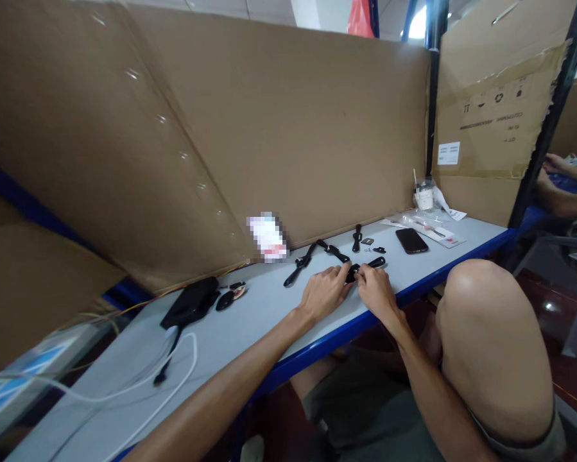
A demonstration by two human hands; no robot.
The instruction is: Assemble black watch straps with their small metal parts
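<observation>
My left hand [324,292] and my right hand [375,289] meet over a small black watch-like device with a strap [365,265] on the grey bench [249,321]. Both hands pinch it from either side, fingers curled. Its strap end sticks out to the right of my right hand. Another black strap piece [303,263] lies just beyond my left hand, and a short black strap [356,237] lies farther back. Tiny dark parts [372,245] sit beside it.
A black phone [411,240] lies at the right, with clear plastic bags [425,226] and a small white cup [423,196] behind it. A black box [190,301], a white cable [138,385] and small dark items lie at left. Cardboard walls [269,128] stand behind. Another person's arm [565,192] shows far right.
</observation>
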